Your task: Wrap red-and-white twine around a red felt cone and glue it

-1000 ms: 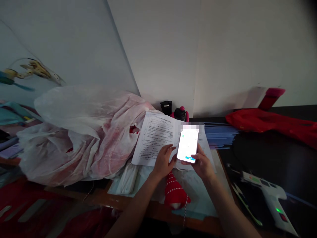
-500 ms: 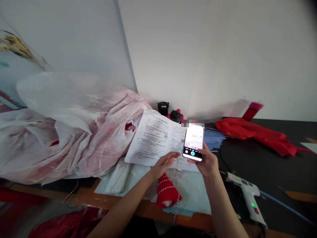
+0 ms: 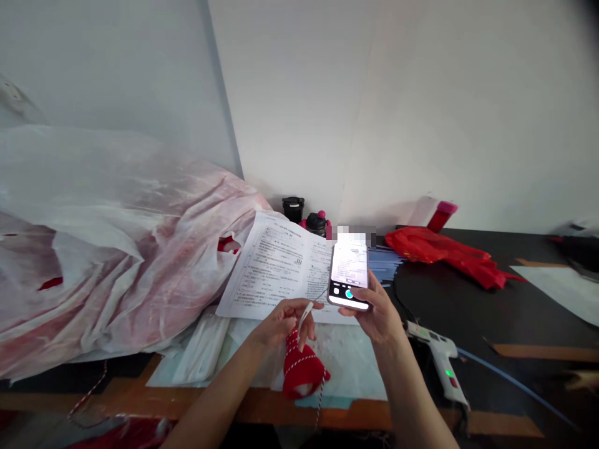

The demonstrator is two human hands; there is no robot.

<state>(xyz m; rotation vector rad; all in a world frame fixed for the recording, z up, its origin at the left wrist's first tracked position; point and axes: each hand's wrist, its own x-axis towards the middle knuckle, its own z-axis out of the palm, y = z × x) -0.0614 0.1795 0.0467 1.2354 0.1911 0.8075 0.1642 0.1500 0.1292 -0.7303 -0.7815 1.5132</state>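
Observation:
My right hand (image 3: 377, 310) is wrapped round a lit phone (image 3: 349, 274), its thumb on the lower part of the screen, which shows a camera view of printed text. Behind the phone lies an open printed booklet (image 3: 266, 268). My left hand (image 3: 290, 321) is at the booklet's lower edge with its fingers apart, and a thin white cord or strap (image 3: 305, 315) loops over them toward the phone. Just below my left hand, a red cone-shaped item (image 3: 302, 371) wound with red-and-white string lies on a pale sheet.
Large whitish plastic bags (image 3: 131, 249) fill the left side. Two bottles (image 3: 293, 209) stand behind the booklet. A red plastic bag (image 3: 444, 249) lies at the right, beyond a white glue gun (image 3: 440, 362) with a green light. Brown tape (image 3: 262, 405) runs along the table edge.
The view has shifted right, so most things appear further left. My left hand has lowered and its fingers have spread, with the white cord now over them. The right thumb has moved onto the screen's round button.

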